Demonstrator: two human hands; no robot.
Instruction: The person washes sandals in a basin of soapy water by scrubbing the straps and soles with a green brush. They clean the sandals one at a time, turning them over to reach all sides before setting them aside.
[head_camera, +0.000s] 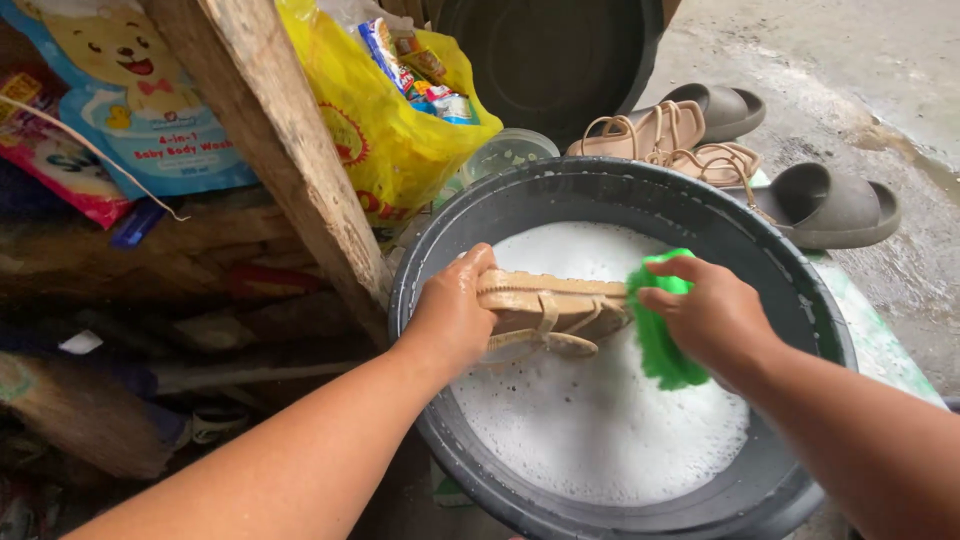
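Over the foamy basin (800, 300), the left hand (450, 315) clamps one end of the beige sandal (550, 312), lying left-right, while the right hand (712, 312) grips a green brush (660, 345) at its other end.

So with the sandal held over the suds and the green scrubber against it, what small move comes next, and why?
Probably a short stroke of the green scrubber along the straps of the tan sandal. The right hand already presses it to the sandal's end, the left hand steadies the other end, and foam fills the black basin below.

A home's outdoor washing corner: wet concrete floor (880, 60), slippers (825, 205), soapy basin (800, 290).
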